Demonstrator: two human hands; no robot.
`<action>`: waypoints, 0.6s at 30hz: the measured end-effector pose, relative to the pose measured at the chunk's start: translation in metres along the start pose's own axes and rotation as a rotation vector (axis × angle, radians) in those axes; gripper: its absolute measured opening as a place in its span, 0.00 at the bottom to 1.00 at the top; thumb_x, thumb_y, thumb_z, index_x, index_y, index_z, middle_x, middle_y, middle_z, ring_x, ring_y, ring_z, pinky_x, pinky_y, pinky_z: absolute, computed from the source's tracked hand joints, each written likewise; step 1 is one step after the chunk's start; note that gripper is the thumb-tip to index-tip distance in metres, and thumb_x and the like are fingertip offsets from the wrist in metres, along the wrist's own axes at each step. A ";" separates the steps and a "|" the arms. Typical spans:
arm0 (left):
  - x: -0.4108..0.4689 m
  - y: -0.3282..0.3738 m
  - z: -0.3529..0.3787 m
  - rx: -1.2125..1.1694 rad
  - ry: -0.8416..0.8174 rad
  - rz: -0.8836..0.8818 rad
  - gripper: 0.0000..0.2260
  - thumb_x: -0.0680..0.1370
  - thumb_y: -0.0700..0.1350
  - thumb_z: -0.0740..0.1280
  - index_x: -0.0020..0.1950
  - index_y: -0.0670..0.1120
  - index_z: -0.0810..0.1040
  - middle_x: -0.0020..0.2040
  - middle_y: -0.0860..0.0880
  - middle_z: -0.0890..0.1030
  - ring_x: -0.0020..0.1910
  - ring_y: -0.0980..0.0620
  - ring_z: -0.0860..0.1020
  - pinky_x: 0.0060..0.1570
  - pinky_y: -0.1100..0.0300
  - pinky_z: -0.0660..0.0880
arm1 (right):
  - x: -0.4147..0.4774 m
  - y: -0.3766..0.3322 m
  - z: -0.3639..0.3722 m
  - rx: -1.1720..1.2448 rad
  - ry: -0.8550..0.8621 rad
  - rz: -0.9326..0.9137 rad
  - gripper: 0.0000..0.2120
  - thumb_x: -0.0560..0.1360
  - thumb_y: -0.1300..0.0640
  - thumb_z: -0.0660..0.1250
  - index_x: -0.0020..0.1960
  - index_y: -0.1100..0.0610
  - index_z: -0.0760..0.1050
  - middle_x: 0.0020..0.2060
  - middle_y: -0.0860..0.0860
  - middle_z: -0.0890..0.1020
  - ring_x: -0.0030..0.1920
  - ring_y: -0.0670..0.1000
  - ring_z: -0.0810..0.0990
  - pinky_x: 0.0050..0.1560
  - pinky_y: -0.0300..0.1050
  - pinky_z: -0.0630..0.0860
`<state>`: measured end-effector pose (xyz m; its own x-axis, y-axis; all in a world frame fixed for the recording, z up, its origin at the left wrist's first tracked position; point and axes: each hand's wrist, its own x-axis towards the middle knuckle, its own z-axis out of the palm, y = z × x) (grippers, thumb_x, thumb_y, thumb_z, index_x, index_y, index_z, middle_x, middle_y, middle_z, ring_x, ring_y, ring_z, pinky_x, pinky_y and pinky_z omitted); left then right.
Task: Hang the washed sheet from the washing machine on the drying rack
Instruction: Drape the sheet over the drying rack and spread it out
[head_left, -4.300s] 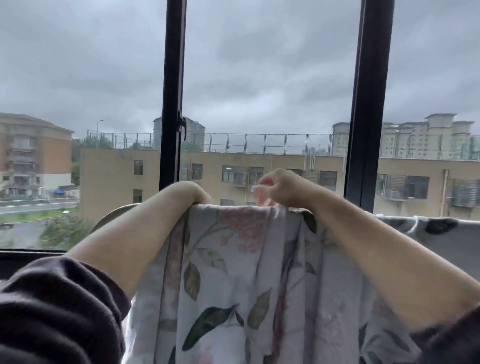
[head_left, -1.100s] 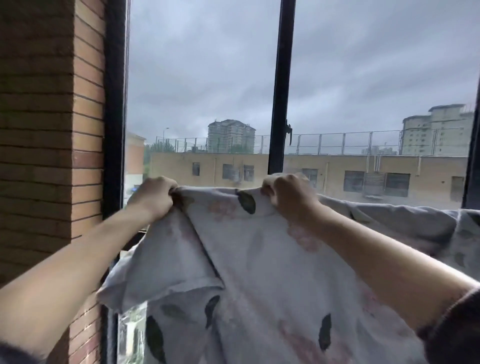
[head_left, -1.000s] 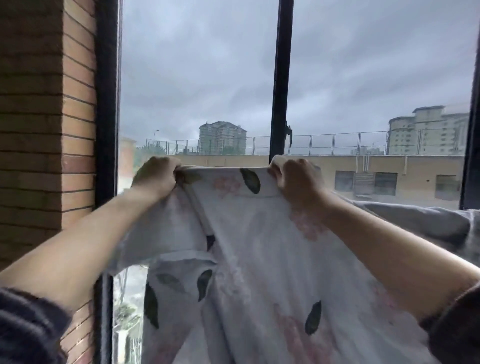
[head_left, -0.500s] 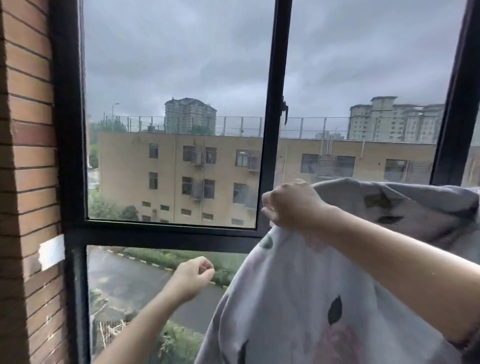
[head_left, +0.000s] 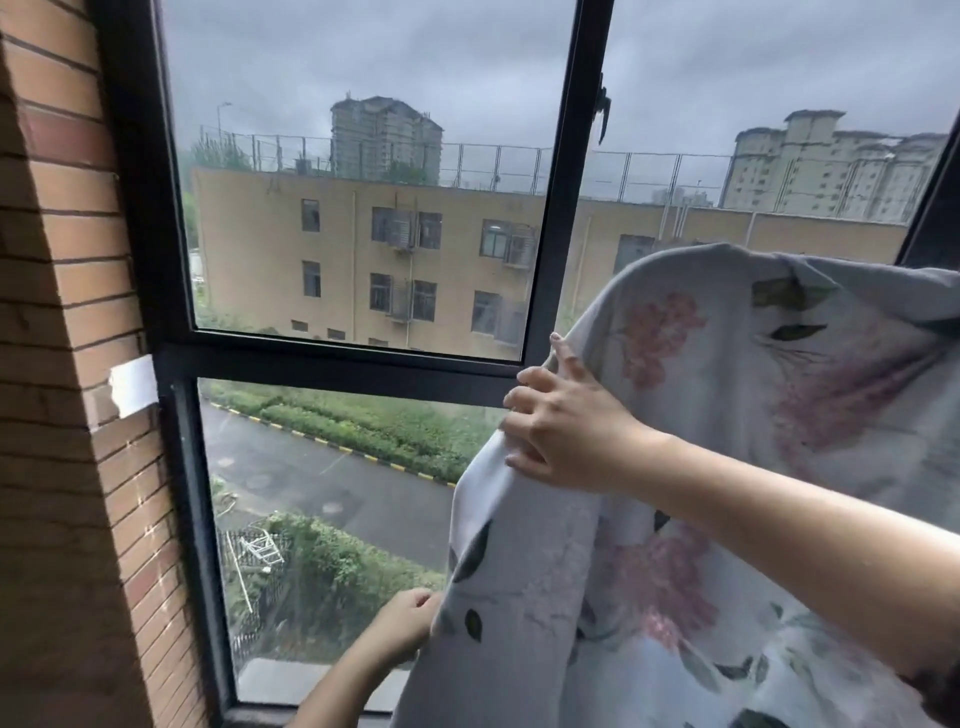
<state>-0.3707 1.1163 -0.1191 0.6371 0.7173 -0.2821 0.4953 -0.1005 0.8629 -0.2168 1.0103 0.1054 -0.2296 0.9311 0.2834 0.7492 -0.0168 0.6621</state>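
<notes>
Item: floral sheet (head_left: 727, 467), white with pink blooms and dark leaves, draped from the upper right down to the lower edge of the view, in front of the black window frame (head_left: 556, 208); what it hangs over is hidden by the cloth. No writing can be made out on the white slip (head_left: 132, 389) stuck where the brick wall (head_left: 62, 364) meets the frame. Against the picture half a second earlier: the right hand (head_left: 566, 436), then fisted at the top fold, is now lower on the sheet's left edge; the left hand (head_left: 402, 623), then clear of the cloth, is now lower and on it. Right fingers (head_left: 563, 358): spread and fairly straight, laid against the cloth. Left fingers (head_left: 415, 597): curled, the sheet's lower left edge pinched in them.
</notes>
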 end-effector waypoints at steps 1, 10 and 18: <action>-0.006 0.000 0.005 -0.031 -0.061 -0.067 0.12 0.71 0.56 0.61 0.42 0.48 0.75 0.42 0.47 0.79 0.37 0.52 0.76 0.35 0.62 0.74 | -0.003 -0.002 0.000 0.009 -0.033 -0.021 0.26 0.71 0.38 0.49 0.47 0.51 0.80 0.46 0.49 0.81 0.55 0.56 0.77 0.68 0.71 0.49; -0.034 -0.006 0.045 -0.337 -0.391 0.009 0.09 0.81 0.40 0.58 0.59 0.44 0.73 0.48 0.51 0.78 0.45 0.56 0.78 0.40 0.65 0.76 | -0.009 -0.018 0.010 0.014 0.132 -0.120 0.09 0.64 0.63 0.72 0.35 0.52 0.75 0.32 0.46 0.76 0.39 0.52 0.79 0.65 0.72 0.62; -0.045 -0.036 0.009 -0.532 -0.373 0.196 0.21 0.79 0.58 0.56 0.66 0.49 0.73 0.63 0.50 0.78 0.64 0.51 0.75 0.63 0.50 0.72 | 0.004 -0.014 0.006 0.228 0.371 0.082 0.04 0.70 0.60 0.66 0.37 0.53 0.76 0.32 0.47 0.80 0.37 0.53 0.80 0.63 0.63 0.67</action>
<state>-0.4124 1.0813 -0.1413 0.8940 0.4249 -0.1424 0.0521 0.2169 0.9748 -0.2247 1.0164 0.0927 -0.3397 0.7352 0.5865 0.8828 0.0343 0.4685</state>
